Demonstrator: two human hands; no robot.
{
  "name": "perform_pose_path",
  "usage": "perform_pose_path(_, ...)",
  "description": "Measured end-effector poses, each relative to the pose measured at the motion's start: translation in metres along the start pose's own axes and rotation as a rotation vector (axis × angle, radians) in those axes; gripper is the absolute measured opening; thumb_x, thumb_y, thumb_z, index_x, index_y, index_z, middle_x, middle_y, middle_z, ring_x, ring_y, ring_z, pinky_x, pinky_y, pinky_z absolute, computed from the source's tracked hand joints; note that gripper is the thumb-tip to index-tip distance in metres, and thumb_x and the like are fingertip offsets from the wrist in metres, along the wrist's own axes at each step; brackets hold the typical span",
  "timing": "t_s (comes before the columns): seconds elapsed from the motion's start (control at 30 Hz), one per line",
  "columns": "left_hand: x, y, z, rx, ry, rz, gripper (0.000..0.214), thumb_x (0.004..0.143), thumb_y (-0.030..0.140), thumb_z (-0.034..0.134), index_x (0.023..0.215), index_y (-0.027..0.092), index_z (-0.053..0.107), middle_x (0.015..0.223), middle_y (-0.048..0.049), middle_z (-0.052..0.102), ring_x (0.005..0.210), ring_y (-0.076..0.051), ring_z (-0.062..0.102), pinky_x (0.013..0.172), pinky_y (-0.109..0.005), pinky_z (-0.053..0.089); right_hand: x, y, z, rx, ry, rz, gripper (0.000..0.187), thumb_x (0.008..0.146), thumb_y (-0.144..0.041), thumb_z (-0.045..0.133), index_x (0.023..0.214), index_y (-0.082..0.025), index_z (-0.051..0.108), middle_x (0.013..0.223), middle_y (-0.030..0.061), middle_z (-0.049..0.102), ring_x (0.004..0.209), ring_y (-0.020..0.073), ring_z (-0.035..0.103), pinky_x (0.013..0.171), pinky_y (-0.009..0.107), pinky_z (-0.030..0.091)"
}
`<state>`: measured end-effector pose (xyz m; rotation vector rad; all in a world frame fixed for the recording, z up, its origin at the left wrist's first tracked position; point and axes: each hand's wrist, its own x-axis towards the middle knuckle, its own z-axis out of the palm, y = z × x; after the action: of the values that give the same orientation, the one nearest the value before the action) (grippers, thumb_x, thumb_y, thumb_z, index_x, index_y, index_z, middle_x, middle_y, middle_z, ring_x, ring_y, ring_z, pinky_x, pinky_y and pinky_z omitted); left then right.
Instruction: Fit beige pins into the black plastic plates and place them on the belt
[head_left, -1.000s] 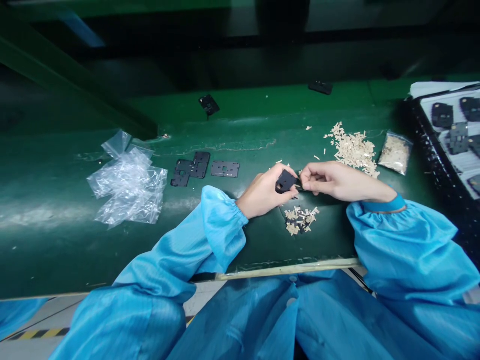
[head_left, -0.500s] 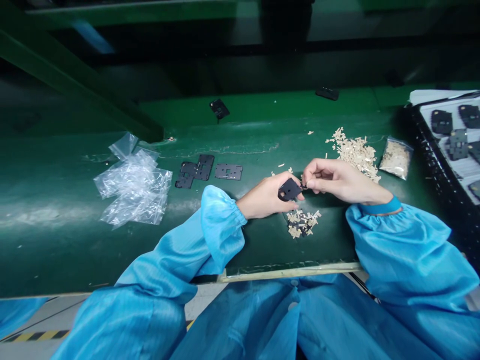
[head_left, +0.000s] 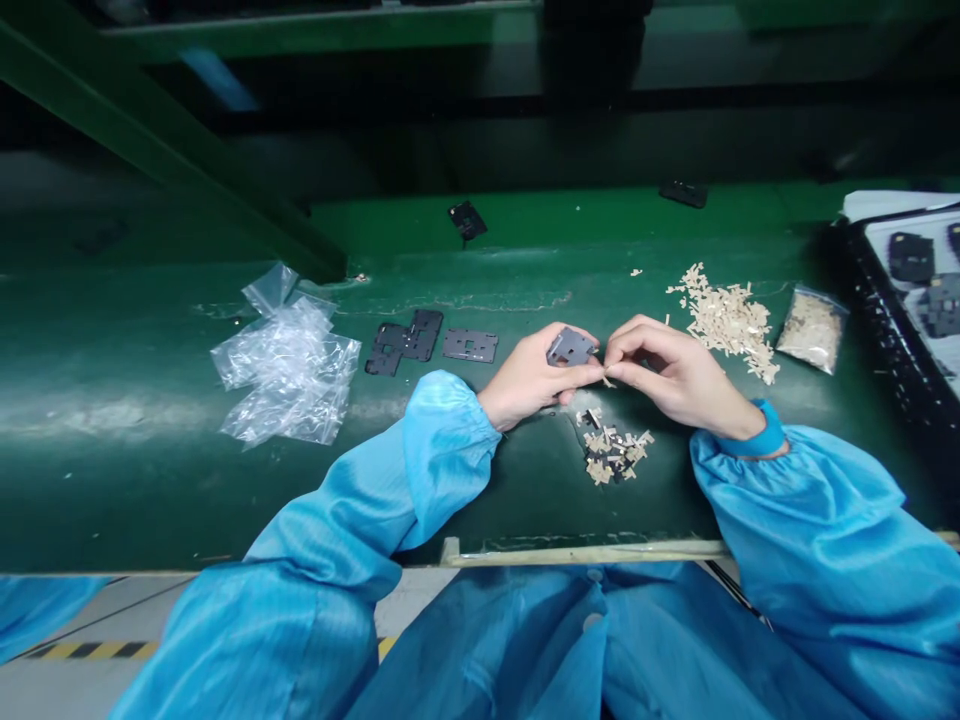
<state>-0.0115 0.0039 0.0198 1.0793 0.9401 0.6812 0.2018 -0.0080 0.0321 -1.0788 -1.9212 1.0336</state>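
Note:
My left hand (head_left: 534, 374) is closed around a small flat black plastic plate (head_left: 570, 347) with cutouts, thumb along its near edge. Just to its right, my right hand (head_left: 671, 372) pinches a tiny beige strip (head_left: 609, 381) between thumb and forefinger. Both sets of fingertips almost meet at the plate's lower right corner. Below the hands lies a small pile of beige and black bits (head_left: 615, 452). Behind my right hand spreads a larger heap of beige pieces (head_left: 729, 318). To the left, another black plate (head_left: 470, 345) lies flat on the green bench.
Two overlapping black plates (head_left: 405, 342) and clear plastic bags (head_left: 291, 360) lie to the left. On the right are a bag of beige pieces (head_left: 814, 328) and a black tray (head_left: 862, 260) holding black parts. More black parts (head_left: 467, 220) lie farther back. A green post (head_left: 225, 190) rises at left.
The plate in my left hand has tilted, its face now catching light. My right fingers have shifted slightly to the plate's lower corner, and a beige strip now shows in them. The view has swung slightly left.

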Motion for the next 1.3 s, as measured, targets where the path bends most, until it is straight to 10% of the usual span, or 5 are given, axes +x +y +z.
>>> perform_pose_path(0.23, 0.002, -0.01, 0.006, -0.06, 0.226, 0.153, 0.039, 0.077, 0.032, 0.081, 0.106, 0.02, 0.058, 0.088, 0.0026, 0.068, 0.046, -0.002, 0.052, 0.043, -0.017, 0.039, 0.0, 0.0, 0.022, 0.205, 0.112, 0.329, 0.034, 0.089, -0.052, 0.074, 0.094, -0.02, 0.065, 0.08, 0.0031, 0.067, 0.065, 0.0144, 0.058, 0.058, 0.028, 0.049)
perform_pose_path(1.3, 0.001, -0.018, 0.004, 0.27, 0.338, 0.282, 0.03, 0.083, 0.032, 0.076, 0.107, 0.021, 0.063, 0.094, -0.0001, 0.077, 0.05, -0.006, 0.06, 0.055, -0.02, 0.052, -0.003, 0.006, 0.038, 0.227, 0.271, 0.326, 0.025, 0.086, -0.043, 0.075, 0.086, -0.019, 0.067, 0.074, 0.0027, 0.068, 0.063, 0.0143, 0.059, 0.059, 0.029, 0.049)
